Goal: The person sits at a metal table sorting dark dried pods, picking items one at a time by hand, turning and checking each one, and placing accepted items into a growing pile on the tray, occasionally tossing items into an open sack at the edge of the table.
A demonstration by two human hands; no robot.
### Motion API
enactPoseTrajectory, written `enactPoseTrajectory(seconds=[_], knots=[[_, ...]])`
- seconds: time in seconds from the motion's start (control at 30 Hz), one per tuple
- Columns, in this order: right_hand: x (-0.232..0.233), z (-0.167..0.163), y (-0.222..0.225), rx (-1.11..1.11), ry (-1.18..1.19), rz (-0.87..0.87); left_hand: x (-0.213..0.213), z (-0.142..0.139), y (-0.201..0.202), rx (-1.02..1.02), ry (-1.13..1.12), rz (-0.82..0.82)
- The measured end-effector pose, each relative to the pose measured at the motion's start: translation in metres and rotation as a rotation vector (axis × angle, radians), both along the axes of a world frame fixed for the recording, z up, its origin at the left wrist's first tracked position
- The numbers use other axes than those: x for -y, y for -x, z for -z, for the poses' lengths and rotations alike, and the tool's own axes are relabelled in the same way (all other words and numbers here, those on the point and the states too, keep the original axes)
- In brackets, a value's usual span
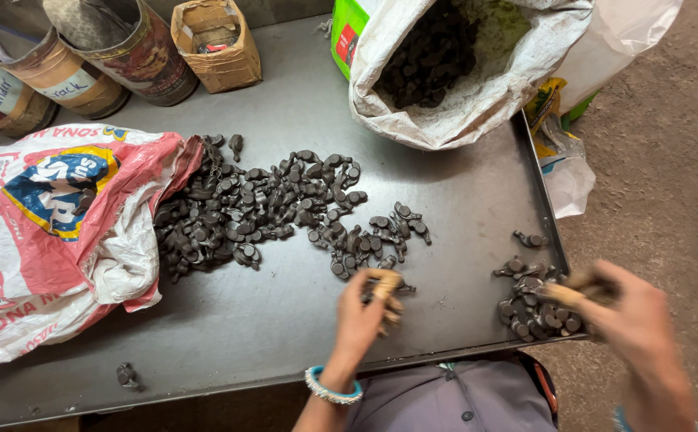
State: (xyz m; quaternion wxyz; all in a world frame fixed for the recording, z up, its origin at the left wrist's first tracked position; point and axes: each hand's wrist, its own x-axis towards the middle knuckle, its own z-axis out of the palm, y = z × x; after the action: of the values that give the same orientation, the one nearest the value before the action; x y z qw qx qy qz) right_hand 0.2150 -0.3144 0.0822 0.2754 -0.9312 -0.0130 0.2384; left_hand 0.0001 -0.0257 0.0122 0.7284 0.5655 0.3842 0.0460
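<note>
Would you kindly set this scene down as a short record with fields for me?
Surface: dark metal table with a raised rim.
Left hand: left hand, bangle at the wrist, fingertips at the near edge of the big spread of dark metal parts.
Right hand: right hand, blurred, over the small pile at the table's right edge.
Left sack: printed sack lying open, parts spilling from it.
Far sack: white sack standing open, holding more dark parts.
Back row: round tins and a cardboard box.

Left hand: palm down, fingers curled, bangle on wrist. Right hand: motion-blurred, extended to the person's right side, fingers partly closed.
</note>
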Motion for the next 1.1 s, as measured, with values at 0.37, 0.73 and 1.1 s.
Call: enactPoseTrajectory(seconds=[0.37,0.73,1.1], knots=[[0.013,0.008,-0.017,0.306,0.179,-0.082,-0.044,-0.014,0.029,-0.289,-0.571,-0.163],[-0.214,0.043,0.031,0.540,-0.163,-0.589,-0.031,0.012,0.010,-0.220,-0.721,-0.192],[-0.136,0.063,0.023,-0.472,-1.088,-0.167,-0.009,0.013,-0.015,-0.120,-0.615,-0.147]])
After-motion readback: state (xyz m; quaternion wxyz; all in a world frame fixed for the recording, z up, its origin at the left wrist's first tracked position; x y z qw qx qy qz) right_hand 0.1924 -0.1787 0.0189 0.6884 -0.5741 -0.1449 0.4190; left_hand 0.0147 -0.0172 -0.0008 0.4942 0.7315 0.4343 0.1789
